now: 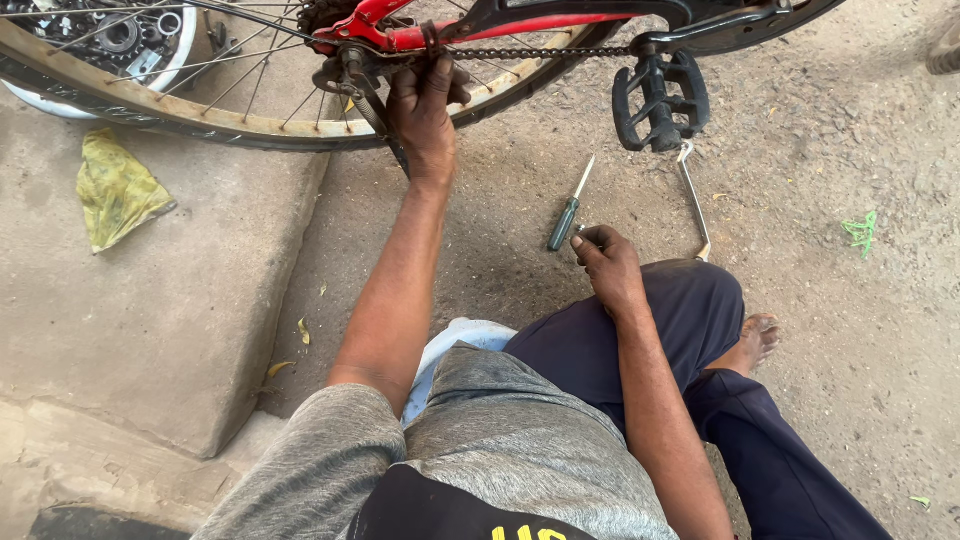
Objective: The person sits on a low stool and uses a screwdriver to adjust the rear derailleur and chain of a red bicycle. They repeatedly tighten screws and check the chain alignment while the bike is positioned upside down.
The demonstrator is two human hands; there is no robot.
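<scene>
Left hand (425, 105) raised and clamped around the greasy black rear gear mechanism (352, 72) under the red bicycle frame tube (455, 35), at the hub of the spoked rear wheel (150, 110). Right hand (607, 265) loosely curled over the knee, possibly pinching something small, too hidden to tell. Just ahead and left of it, nearer than to the left hand, one green-handled screwdriver (568, 212) on the gritty ground (820, 160), long axis slanting away, tip toward the single black pedal (660, 100); one chain (540, 53), one metal kickstand (692, 200).
</scene>
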